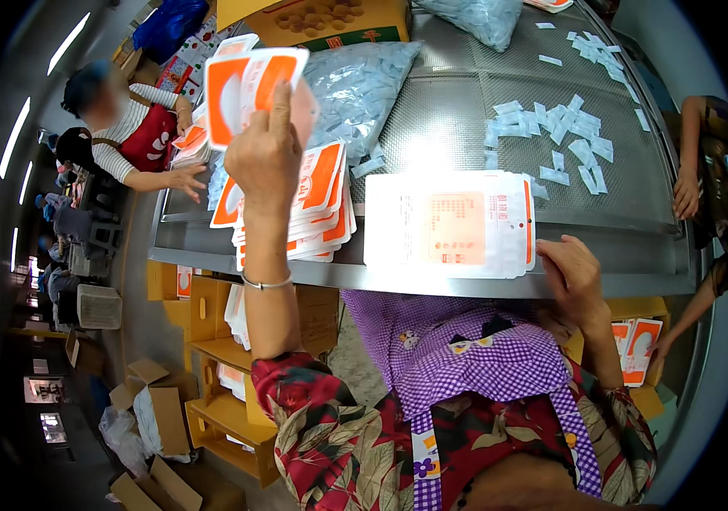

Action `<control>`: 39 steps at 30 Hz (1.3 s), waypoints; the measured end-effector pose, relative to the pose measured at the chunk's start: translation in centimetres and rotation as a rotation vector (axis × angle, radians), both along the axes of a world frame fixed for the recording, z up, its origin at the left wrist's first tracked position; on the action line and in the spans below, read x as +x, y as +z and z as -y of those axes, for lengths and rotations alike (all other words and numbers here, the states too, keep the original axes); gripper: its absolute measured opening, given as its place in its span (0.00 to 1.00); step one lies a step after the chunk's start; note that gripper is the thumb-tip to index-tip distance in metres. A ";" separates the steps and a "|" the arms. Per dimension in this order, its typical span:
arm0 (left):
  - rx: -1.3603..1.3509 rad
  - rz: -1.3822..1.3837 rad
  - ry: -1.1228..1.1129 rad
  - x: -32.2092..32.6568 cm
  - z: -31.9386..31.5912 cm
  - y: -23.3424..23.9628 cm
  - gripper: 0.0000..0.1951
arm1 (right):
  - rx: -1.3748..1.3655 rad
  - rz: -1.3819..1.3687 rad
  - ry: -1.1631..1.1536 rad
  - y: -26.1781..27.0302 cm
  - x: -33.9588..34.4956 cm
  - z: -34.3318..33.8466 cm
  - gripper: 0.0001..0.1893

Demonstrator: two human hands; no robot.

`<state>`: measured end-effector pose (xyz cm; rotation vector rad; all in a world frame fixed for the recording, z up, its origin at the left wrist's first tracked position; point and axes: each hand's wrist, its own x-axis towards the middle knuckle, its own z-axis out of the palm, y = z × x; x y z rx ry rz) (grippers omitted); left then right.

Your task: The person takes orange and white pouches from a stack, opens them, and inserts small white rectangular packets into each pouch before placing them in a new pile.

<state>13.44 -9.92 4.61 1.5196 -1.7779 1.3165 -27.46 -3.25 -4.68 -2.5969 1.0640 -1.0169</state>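
Note:
My left hand (266, 144), with a bangle on its wrist, holds up an orange and white printed pouch (227, 102) above the table's left part. Below it lies an uneven pile of similar pouches (329, 223). A neater stack of pouches, printed panel up (396, 223), rests at the table's front edge. My right hand (569, 271) is beside that stack's right edge, fingers curled, with nothing seen in it. Small pale blue sachets (571, 121) are scattered behind the stack. A clear plastic bag of such sachets (364, 83) lies behind the pile.
The metal table (447, 83) carries a yellow carton (332, 19) and another sachet bag (479, 19) at the back. A co-worker in a red apron (147, 131) stands at the left; another person's arms (690, 160) show at the right. Yellow boxes (230, 348) stand below the table's edge.

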 end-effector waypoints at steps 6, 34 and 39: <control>0.396 -0.004 0.250 11.9 0.5 -6.4 0.16 | 0.021 0.026 0.029 -0.7 0.4 -0.3 0.14; 1.034 -0.864 0.073 15.0 -7.1 -9.4 0.27 | 0.171 -0.046 0.002 -2.2 1.2 -0.6 0.12; 1.025 -0.874 -0.017 16.1 -7.1 -10.6 0.26 | 0.171 -0.028 -0.014 -2.7 0.9 -0.6 0.11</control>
